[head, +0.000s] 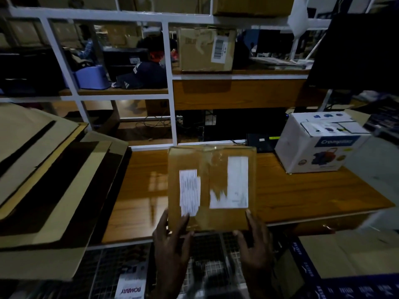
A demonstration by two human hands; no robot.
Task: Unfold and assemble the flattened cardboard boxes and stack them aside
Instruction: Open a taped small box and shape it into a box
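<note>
Landmark: the brown cardboard box [212, 187], which lies on the wooden worktop [302, 197] with its near edge at the worktop's front lip.
My left hand [172, 238]: at the box's near-left corner, fingers straight and spread, fingertips on its top face beside the left label; it grips nothing.
My right hand [255, 240]: at the box's near-right corner, fingers laid up along that side, thumb under the near edge; flat against the card, not curled round it.
Step in hand: I judge I am settling or squaring this box on the worktop before it goes aside.
Doing it well: I should press evenly from both corners so the box does not twist, keep my palms low on the side walls, and lift from beneath instead of by the taped seam.
Box look: plain brown card, top face closed, with clear glossy tape running down the middle and over the far edge.
Labels: a narrow white printed slip left of the tape, and a larger white label right of it, partly torn along its lower left.
Shape: already a closed box, not a flat sheet; how deep it is I cannot tell.
Flattened cardboard [49, 182]: a slanting pile of large sheets left of the box, well apart from it.
White printed carton [319, 143]: beyond the box to its right, on the same worktop.
</note>
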